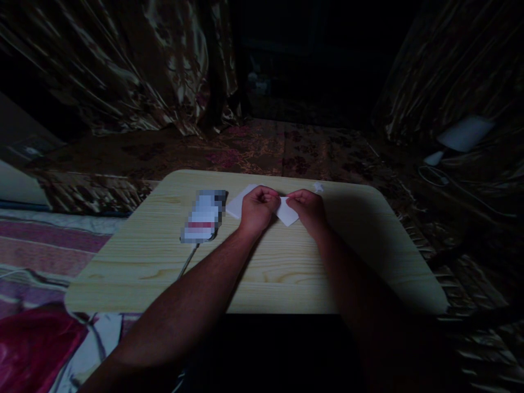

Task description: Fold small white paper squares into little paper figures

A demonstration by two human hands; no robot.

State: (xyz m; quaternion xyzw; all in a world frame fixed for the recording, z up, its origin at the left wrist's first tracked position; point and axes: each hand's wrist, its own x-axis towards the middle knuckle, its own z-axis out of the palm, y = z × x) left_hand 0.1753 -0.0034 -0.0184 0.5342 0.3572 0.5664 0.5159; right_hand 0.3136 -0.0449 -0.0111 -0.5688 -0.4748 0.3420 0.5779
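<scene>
Over the far half of a light wood-grain table (286,267), a small white sheet of paper (289,212) is held between both hands. My left hand (258,210) pinches its left side, thumb against curled fingers. At its upper right, my right hand (308,208) grips the paper the same way. One corner of the sheet points down toward me. More white paper (239,204) lies on the table just left of my left hand, partly covered by it. A small crumpled or folded white piece (318,187) rests beyond my right hand.
A phone (202,216), its screen pixelated, lies left of the hands with a cable (188,262) running toward me. Behind the table is a ledge with patterned cloth (245,147) and curtains (176,65). A white lamp (466,134) stands at right, a red bag (36,349) lower left.
</scene>
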